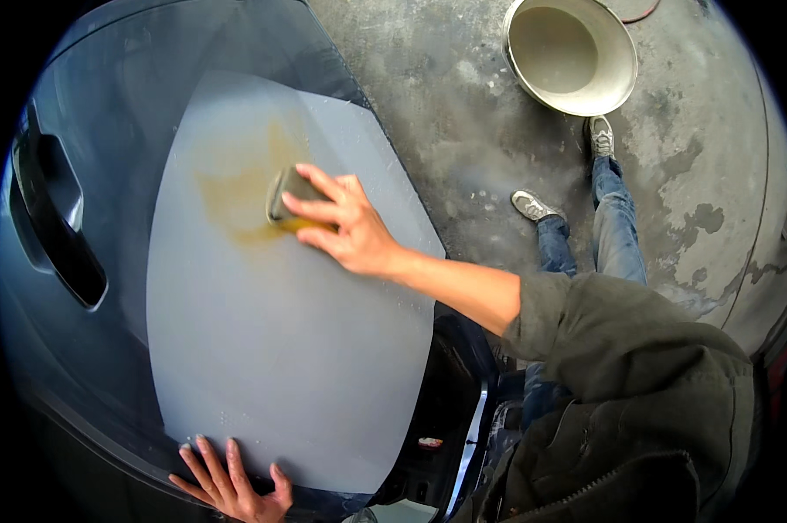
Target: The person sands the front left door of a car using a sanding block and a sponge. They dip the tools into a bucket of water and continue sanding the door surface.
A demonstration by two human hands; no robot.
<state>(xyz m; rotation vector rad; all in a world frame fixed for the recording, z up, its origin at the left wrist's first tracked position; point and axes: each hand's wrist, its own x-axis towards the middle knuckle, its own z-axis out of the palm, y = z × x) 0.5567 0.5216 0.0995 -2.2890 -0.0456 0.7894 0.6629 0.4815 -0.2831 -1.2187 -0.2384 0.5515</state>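
Observation:
My right hand (350,227) is closed around a dark hand block with a yellowish underside (299,193), perhaps a sanding block. It presses the block onto the pale grey patch (280,349) of a dark blue car panel (132,113). Around the block, a mustard-brown smear (228,196) shows on the grey, mostly to its left. My left hand (235,481) lies with spread fingers on the lower edge of the grey patch, holding nothing. Small droplets or specks dot the surface near its fingertips.
At the car's left side sits a black door handle (57,218). A dark gap with a bright trim strip (470,449) runs beside the panel's right edge. On the stained concrete floor (446,105) stands a pale bucket (616,87) of cloudy liquid, beside my shoes (533,206).

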